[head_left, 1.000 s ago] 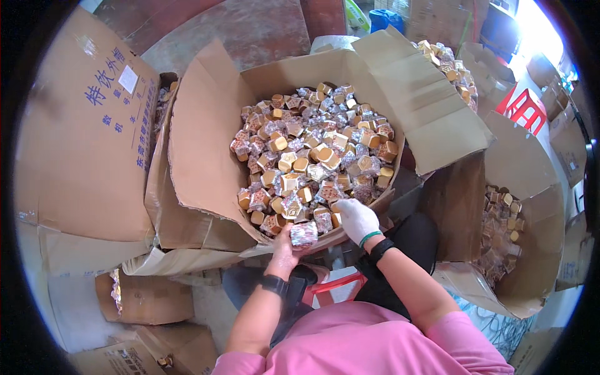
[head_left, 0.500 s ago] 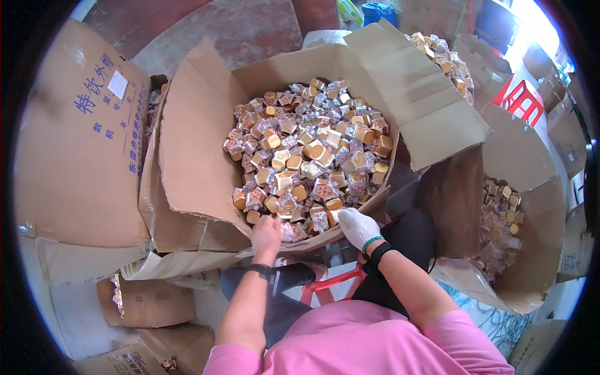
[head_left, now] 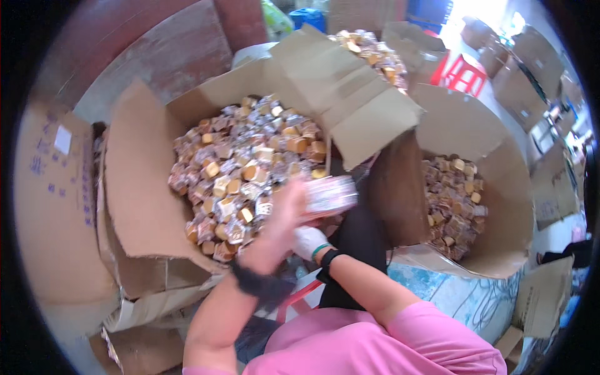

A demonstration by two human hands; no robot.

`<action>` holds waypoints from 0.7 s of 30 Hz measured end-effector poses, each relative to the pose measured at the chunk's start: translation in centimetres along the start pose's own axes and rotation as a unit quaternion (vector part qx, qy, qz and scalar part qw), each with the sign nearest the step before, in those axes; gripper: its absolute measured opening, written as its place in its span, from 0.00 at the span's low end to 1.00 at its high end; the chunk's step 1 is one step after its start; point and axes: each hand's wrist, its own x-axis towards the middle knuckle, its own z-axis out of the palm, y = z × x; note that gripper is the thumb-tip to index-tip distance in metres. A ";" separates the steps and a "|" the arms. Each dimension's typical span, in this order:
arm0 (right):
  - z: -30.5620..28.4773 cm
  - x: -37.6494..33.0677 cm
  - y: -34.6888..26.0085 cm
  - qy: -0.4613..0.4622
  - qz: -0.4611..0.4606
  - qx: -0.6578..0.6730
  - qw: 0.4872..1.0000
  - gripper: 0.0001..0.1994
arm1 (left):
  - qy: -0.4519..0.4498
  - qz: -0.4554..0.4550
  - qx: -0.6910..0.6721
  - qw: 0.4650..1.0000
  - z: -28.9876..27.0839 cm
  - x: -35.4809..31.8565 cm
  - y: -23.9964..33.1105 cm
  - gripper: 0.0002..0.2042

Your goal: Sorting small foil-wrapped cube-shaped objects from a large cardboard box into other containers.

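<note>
My bare left hand (head_left: 285, 215), smeared by motion, is raised over the near right side of a big cardboard box (head_left: 134, 181). It grips a clear-wrapped pack (head_left: 332, 194), pinkish and white, its exact kind too blurred to tell. Just below, my right hand (head_left: 310, 242) in a white glove sits by the box's near rim, its fingers partly hidden behind my left hand and wrist. Inside the box lies a heap of gold-capped pieces in clear crinkled wrap (head_left: 240, 169).
On the right stands another open box (head_left: 503, 219) with similar pieces. A raised flap (head_left: 375, 119) leans out between the boxes. Farther back are a red stool (head_left: 464, 74) and another heap of pieces (head_left: 374, 55). A tall closed carton (head_left: 59, 219) flanks the left.
The view has turned right, so the boxes appear farther left. My left hand has risen from the box's near rim and crossed rightward with a wrapped pack, passing above my gloved right hand.
</note>
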 end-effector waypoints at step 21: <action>0.6 2.4 0.6 0.013 -0.004 0.113 0.994 0.10 | 0.277 -0.037 0.416 0.865 -33.4 3.3 -17.2 0.15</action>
